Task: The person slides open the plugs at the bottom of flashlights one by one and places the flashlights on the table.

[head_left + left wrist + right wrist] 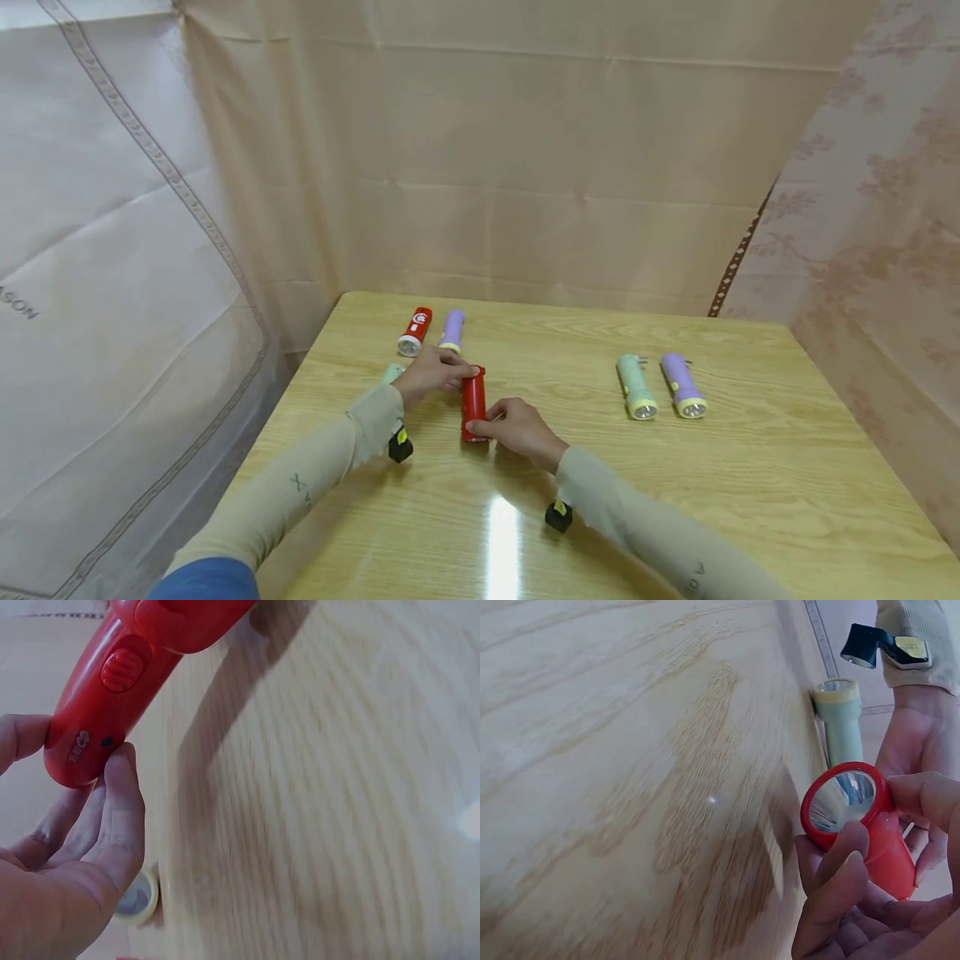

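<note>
Viewing from the head camera first, the inspector found the all-red flashlight (474, 406) between the two hands, over the near-left middle of the wooden surface (750, 500), its lens end toward the person. The left hand (433, 372) pinched its tail end, and the right hand (521, 427) gripped it near the lens end; the fingers of both were closed to the width of the body. Beyond the left hand lay a red-and-white flashlight (416, 332) and, just beside it, a left purple flashlight (452, 330). A left green flashlight (392, 372) was mostly covered by the left hand and sleeve. Well apart to the right, a right green flashlight (633, 386) and a right purple flashlight (683, 385) lay side by side, lenses toward the person.

At the left wrist, the thumb and fingers pressed the tail from opposite sides. A ribbed slide switch (122, 670) and small white print showed on the red body. A pale lens rim (154, 896) was partly visible behind the hand.

At the right wrist, the thumb and curled fingers held the red head around its silver reflector (843, 801). The left green flashlight lay behind it, near the left hand. Whether the all-red flashlight touched the surface could not be told.
</note>
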{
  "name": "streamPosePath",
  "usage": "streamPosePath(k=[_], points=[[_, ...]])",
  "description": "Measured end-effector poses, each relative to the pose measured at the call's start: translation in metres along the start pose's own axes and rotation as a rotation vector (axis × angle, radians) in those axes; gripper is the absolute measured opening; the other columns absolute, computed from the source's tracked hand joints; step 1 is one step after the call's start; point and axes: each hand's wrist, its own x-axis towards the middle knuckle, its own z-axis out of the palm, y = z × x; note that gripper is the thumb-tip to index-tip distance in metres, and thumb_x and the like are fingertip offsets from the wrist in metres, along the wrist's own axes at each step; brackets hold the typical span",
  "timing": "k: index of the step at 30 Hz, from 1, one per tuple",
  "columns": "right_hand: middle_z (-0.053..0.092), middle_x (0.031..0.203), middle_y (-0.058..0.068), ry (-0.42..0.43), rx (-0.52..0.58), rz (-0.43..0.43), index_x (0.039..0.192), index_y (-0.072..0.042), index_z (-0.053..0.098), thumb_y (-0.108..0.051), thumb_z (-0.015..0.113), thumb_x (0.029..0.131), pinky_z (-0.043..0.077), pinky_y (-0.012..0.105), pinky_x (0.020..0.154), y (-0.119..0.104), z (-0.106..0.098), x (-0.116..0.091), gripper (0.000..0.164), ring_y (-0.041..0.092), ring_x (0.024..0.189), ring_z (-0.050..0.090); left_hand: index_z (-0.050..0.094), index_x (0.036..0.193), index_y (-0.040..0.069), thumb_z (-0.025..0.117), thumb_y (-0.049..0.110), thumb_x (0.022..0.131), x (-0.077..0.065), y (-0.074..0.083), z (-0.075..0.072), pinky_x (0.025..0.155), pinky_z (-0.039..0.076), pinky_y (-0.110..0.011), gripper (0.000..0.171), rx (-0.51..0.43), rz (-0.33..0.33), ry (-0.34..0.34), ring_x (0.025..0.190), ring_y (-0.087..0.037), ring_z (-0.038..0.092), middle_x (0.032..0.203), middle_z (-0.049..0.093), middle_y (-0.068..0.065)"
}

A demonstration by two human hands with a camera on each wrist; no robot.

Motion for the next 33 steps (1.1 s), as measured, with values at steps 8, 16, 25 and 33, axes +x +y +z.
streamPosePath(k=[8, 16, 25, 33], points=[[0.067, 0.093, 0.006, -0.015, 0.009, 0.009, 0.101, -0.003, 0.065, -0.037, 0.082, 0.088, 0.055, 0.034, 0.067, 0.010, -0.017, -0.013, 0.040, 0.023, 0.078, 0.064, 0.069, 0.105, -0.003, 0.082, 0.016, 0.090, 0.000, 0.002, 0.021, 0.086, 0.060, -0.045, 0.028, -0.040, 0.019, -0.043, 0.085, -0.025, 0.074, 0.101, 0.074, -0.016], [0.066, 0.091, 0.006, -0.035, -0.001, 0.006, 0.096, -0.005, 0.064, -0.036, 0.083, 0.086, 0.049, 0.031, 0.065, 0.020, -0.033, -0.025, 0.038, 0.020, 0.077, 0.058, 0.068, 0.107, -0.001, 0.082, 0.019, 0.089, -0.004, 0.005, 0.044, 0.087, 0.060, -0.045, 0.030, -0.025, 0.017, -0.056, 0.087, -0.024, 0.073, 0.104, 0.072, -0.014], [0.065, 0.087, 0.006, -0.079, 0.039, 0.023, 0.095, -0.004, 0.062, -0.031, 0.084, 0.087, 0.045, 0.029, 0.061, 0.032, -0.046, -0.036, 0.036, 0.019, 0.071, 0.055, 0.068, 0.106, 0.001, 0.083, 0.020, 0.088, -0.008, 0.006, 0.063, 0.085, 0.060, -0.042, 0.030, -0.025, 0.010, -0.074, 0.085, -0.023, 0.073, 0.103, 0.072, -0.013], [0.063, 0.080, 0.005, -0.095, 0.050, 0.041, 0.097, -0.006, 0.060, -0.034, 0.083, 0.088, 0.041, 0.027, 0.053, 0.040, -0.052, -0.040, 0.037, 0.017, 0.059, 0.051, 0.069, 0.105, 0.002, 0.082, 0.022, 0.089, -0.012, 0.008, 0.072, 0.086, 0.060, -0.044, 0.029, -0.013, 0.036, -0.096, 0.083, -0.024, 0.073, 0.102, 0.072, -0.013]])
